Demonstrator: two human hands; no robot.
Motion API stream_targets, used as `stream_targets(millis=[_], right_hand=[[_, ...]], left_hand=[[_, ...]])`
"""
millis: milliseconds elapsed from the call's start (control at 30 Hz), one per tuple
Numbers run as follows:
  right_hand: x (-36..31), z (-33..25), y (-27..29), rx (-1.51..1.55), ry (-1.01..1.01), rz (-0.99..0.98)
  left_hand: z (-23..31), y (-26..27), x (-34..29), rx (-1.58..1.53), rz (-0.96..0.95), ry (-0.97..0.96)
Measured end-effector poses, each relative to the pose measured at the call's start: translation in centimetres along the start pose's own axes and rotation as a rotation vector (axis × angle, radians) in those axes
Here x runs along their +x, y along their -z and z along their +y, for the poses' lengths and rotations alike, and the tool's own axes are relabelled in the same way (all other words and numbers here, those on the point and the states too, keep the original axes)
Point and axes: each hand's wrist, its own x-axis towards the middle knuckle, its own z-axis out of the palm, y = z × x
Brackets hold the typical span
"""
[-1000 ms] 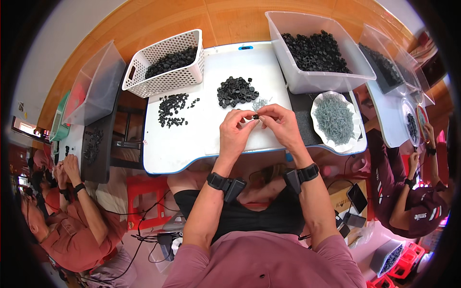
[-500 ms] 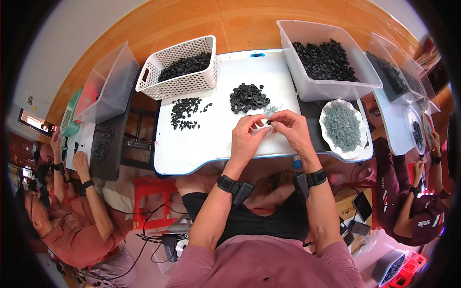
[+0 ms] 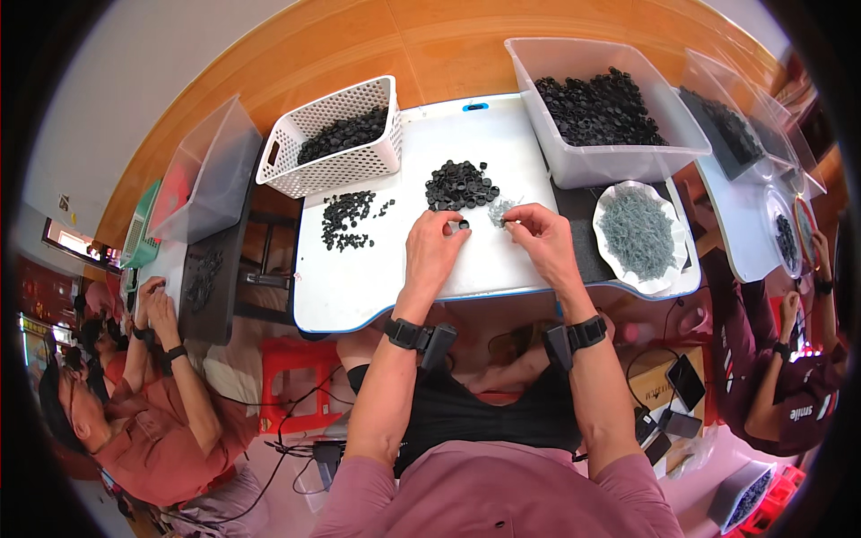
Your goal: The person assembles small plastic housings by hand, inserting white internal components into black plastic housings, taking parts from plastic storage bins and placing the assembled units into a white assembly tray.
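Over the white table my left hand (image 3: pixel 434 247) is closed, with a small round black cap (image 3: pixel 464 224) held between thumb and fingertips. To its right, my right hand (image 3: pixel 546 240) is pinched at the edge of a small heap of thin grey-clear pieces (image 3: pixel 502 211). Whatever lies between its fingertips is too small to make out. A pile of black caps (image 3: pixel 460 185) sits just beyond my left hand. Further left, smaller black parts (image 3: pixel 346 221) are spread loosely over the table top.
Behind stand a white perforated basket (image 3: pixel 330 176) and a clear bin (image 3: pixel 619 163), both holding black parts. A pleated white dish (image 3: pixel 647 284) of grey-clear pieces sits at the right. Co-workers sit on both sides, a red stool (image 3: pixel 296 381) at lower left.
My hands have moved apart. The left has shifted left with the black cap; the right now pinches beside the grey-clear heap. The co-worker at the left has brought both hands together.
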Motion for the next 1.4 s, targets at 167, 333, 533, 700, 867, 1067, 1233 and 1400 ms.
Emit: stream_targets(millis=[167,333,533,700,867,1067,1233,1400], right_hand=[[-0.4,-0.4,0.0,0.010,0.043,0.014],[-0.6,-0.3,-0.1,-0.056,0.120,0.028],[-0.6,-0.7,-0.6,-0.161,0.200,0.045],[-0.6,-0.7,-0.7,-0.189,0.209,0.018],[-0.7,-1.1,-0.8,-0.226,0.202,0.010],[-0.7,-1.2,-1.0,-0.220,0.231,0.002],[-0.8,-1.3,-1.0,-0.263,0.206,0.001],[-0.8,-0.9,-0.9,-0.284,0.158,0.015]], left_hand=[[1.9,-0.9,-1.1,-0.238,0.055,0.078],[3.7,-2.7,-1.8,-0.475,0.006,0.168],[2.8,-3.1,-2.2,-0.475,0.081,0.127],[3.1,-3.1,-2.2,-0.444,0.083,0.108],[2.9,-3.3,-2.2,-0.434,0.081,0.094],[2.7,-3.5,-2.2,-0.395,0.083,0.057],[2.6,-3.3,-2.1,-0.363,0.081,0.041],[2.4,-3.1,-2.2,-0.432,0.035,0.115]])
